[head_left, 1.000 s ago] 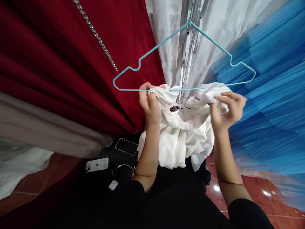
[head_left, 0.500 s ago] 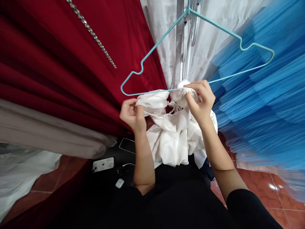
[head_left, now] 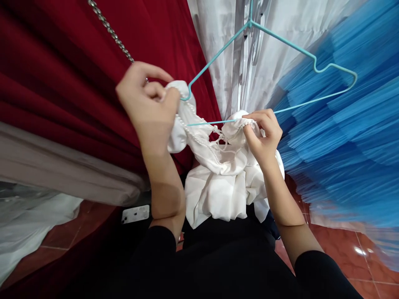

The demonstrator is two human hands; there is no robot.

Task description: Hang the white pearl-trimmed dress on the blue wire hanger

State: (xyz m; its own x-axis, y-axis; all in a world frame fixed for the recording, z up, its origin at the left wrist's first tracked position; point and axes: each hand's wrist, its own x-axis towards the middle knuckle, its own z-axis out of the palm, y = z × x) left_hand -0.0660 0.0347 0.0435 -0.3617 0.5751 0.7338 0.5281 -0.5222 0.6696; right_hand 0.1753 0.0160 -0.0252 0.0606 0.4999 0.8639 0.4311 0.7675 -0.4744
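Note:
A white dress [head_left: 215,191] with a pearl-trimmed neckline hangs in front of me, its lower part bunched up. My left hand [head_left: 149,104] pinches one shoulder of it, and that cloth now wraps the left end of a light blue wire hanger [head_left: 215,58]. Near the hanger's bottom bar, my right hand [head_left: 263,131] grips the other shoulder by its pearl edge. The hanger's right end sticks out bare beyond that hand. Thin white ties show at the middle of the neckline.
Red fabric [head_left: 171,37] hangs on the left, a beaded strand [head_left: 109,29] across it. Ruffled blue tulle [head_left: 358,124] fills the right, white cloth [head_left: 289,41] the back. A phone [head_left: 135,214] lies on a black surface at lower left. Reddish tiles [head_left: 343,245] cover the floor.
My left hand has moved up and left, bringing the dress shoulder over the hanger's left end. My right hand stays almost in place, still gripping the other shoulder.

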